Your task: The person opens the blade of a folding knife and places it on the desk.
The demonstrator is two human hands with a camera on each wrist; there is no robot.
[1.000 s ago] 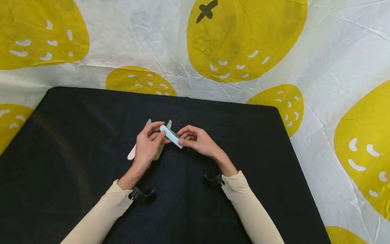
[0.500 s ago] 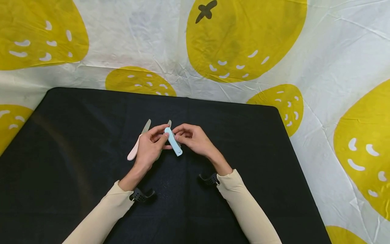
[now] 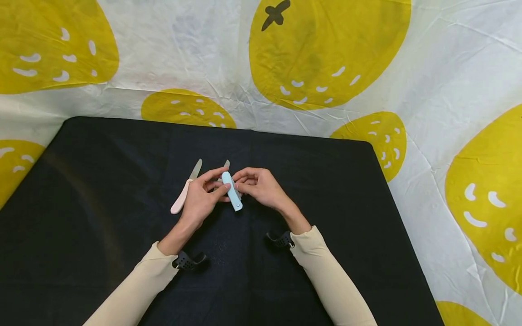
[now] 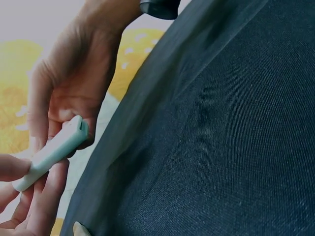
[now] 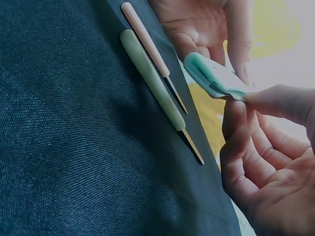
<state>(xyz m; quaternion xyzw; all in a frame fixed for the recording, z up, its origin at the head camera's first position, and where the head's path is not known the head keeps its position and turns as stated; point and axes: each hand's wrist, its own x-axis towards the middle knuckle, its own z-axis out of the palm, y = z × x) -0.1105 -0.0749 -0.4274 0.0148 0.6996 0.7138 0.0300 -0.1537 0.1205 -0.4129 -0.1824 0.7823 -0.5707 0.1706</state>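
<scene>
A light blue folding knife [image 3: 233,194] is held up between both hands over the black table. My left hand [image 3: 200,199] grips its handle, thumb on the near face and fingers behind. With thumb and forefinger, my right hand [image 3: 264,188] pinches the blade side of the knife; in the right wrist view, these fingertips meet at one end of the folding knife [image 5: 211,76]. The blade is mostly hidden by the handle and fingers. In the left wrist view, the back of the handle [image 4: 51,152] shows, with a slot at its end.
On the black cloth [image 3: 122,203] lie a pink-handled knife [image 3: 180,198] and a green-handled knife [image 5: 150,76], both with blades out. They lie side by side, left of and behind my left hand. A yellow-patterned white curtain [image 3: 195,45] hangs behind the table.
The folding knife has turned from a slant to nearly upright, and shifted slightly toward me lately. My right hand has moved a little left, from the handle's lower end to along its side.
</scene>
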